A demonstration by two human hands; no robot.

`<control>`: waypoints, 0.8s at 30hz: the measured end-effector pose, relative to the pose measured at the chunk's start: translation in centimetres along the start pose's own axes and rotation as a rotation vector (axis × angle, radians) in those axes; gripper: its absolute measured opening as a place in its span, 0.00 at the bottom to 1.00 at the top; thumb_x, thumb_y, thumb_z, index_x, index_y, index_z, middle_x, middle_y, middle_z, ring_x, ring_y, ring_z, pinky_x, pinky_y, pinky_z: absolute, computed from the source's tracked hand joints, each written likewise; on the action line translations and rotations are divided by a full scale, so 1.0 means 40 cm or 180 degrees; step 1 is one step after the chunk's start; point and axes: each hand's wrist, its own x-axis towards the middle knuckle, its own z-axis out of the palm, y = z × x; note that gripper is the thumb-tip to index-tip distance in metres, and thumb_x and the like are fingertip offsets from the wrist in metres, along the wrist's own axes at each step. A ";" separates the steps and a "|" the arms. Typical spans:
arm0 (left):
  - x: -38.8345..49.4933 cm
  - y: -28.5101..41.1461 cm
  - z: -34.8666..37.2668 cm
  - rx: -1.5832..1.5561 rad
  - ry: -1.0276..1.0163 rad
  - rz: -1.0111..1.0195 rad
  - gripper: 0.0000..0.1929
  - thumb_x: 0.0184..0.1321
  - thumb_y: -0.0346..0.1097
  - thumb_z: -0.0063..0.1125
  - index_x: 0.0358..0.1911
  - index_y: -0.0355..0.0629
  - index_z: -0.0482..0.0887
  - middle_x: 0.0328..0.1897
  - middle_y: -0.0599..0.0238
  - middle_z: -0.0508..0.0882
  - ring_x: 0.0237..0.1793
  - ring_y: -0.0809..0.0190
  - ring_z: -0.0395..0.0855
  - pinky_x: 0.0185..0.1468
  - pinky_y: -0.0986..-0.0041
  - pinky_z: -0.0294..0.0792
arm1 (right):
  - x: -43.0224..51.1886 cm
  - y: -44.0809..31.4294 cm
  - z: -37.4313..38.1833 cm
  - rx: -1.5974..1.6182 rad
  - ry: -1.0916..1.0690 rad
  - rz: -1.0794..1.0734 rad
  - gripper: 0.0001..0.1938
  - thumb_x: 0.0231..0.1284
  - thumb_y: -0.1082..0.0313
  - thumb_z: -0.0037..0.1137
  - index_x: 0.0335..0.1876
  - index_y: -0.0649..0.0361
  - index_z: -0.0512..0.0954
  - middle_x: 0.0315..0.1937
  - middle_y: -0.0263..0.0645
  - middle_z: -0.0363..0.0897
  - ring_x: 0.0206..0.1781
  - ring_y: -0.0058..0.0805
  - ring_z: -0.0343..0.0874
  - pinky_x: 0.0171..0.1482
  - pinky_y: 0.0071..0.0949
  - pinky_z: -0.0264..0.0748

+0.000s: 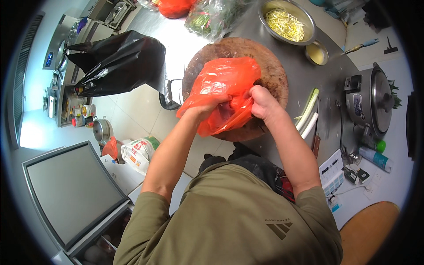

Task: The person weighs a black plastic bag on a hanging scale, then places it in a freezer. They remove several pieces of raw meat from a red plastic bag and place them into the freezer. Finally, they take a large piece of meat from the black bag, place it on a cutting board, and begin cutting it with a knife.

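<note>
A red plastic bag lies over a round wooden chopping block on the steel table. My left hand is partly inside the bag's opening, its fingers on the plastic. The bag's right edge is bunched in my right hand, which is closed on it. Something dark pinkish shows through the opening between my hands; what it is cannot be told. Right of the block lie pieces of leek, and beside them a knife with a wooden handle.
Beyond the block stand a steel bowl of cut yellowish-white vegetable and a small bowl of yellow liquid. A black plastic bag is at the left, a rice cooker at the right. An open chest freezer stands lower left.
</note>
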 end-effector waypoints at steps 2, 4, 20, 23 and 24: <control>0.004 -0.017 -0.017 -0.0337 -0.0071 -0.0001 0.22 0.57 0.30 0.67 0.56 0.40 0.79 0.53 0.61 0.83 0.52 0.61 0.81 0.57 0.66 0.75 | -0.005 -0.024 -0.003 -0.0073 0.0010 0.0165 0.21 0.58 0.82 0.36 0.58 0.78 0.71 0.58 0.58 0.75 0.61 0.52 0.78 0.66 0.51 0.76; -0.001 -0.018 -0.025 -0.0381 -0.0107 0.0067 0.23 0.56 0.29 0.65 0.57 0.40 0.79 0.54 0.61 0.83 0.53 0.62 0.81 0.58 0.67 0.75 | -0.017 -0.062 -0.003 -0.0138 -0.0018 -0.0026 0.21 0.60 0.81 0.37 0.58 0.77 0.71 0.58 0.58 0.75 0.61 0.52 0.78 0.66 0.52 0.75; -0.311 0.031 -0.116 -0.1315 0.0107 0.2488 0.34 0.40 0.33 0.71 0.56 0.37 0.74 0.53 0.59 0.81 0.52 0.61 0.82 0.60 0.66 0.76 | 0.043 -0.111 -0.017 -0.2282 0.1178 -0.1954 0.13 0.68 0.77 0.42 0.50 0.65 0.79 0.38 0.37 0.83 0.35 0.22 0.81 0.37 0.24 0.78; -0.408 -0.038 -0.211 -0.1688 0.0262 0.2805 0.45 0.57 0.62 0.63 0.73 0.43 0.63 0.72 0.53 0.71 0.70 0.47 0.72 0.73 0.51 0.68 | 0.064 -0.104 -0.032 -0.2091 0.1170 -0.2170 0.14 0.69 0.75 0.44 0.54 0.65 0.80 0.39 0.38 0.83 0.37 0.21 0.81 0.38 0.23 0.78; -0.443 -0.070 -0.234 -0.1887 0.0614 0.2930 0.44 0.59 0.64 0.59 0.73 0.44 0.63 0.73 0.52 0.70 0.70 0.46 0.71 0.73 0.49 0.66 | 0.071 -0.106 -0.032 -0.2304 0.1356 -0.2133 0.14 0.69 0.74 0.46 0.54 0.65 0.80 0.39 0.38 0.84 0.38 0.21 0.81 0.39 0.23 0.78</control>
